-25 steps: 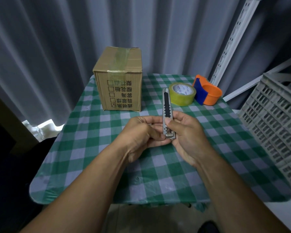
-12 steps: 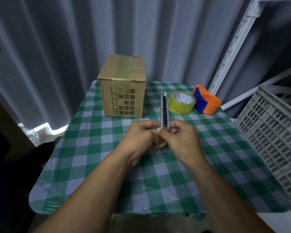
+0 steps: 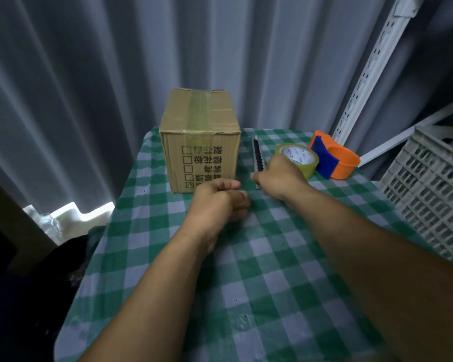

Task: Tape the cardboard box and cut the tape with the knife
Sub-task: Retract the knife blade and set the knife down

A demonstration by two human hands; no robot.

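My right hand (image 3: 280, 176) grips the near end of the utility knife (image 3: 257, 156), whose body points away from me past the knuckles. My fingers are hidden behind the back of the hand, and I cannot tell whether the knife touches the counter (image 3: 246, 278). My left hand (image 3: 217, 199) is just beside the right hand on its left, curled into a fist with nothing in it that I can see. Just beyond the left hand stands the cardboard box (image 3: 199, 142), closed, with a strip of clear tape (image 3: 199, 111) along its top and over the front edge, so its contents are hidden. The left knuckles cover part of the box's printed lower corner. Just behind the right hand sits the yellowish tape roll (image 3: 298, 156), partly covered by that hand, and beyond it the orange and blue tape dispenser (image 3: 336, 160). Well to the right of the right hand is a grey slatted crate (image 3: 429, 197), cut off by the frame edge, its inside too dark to read.
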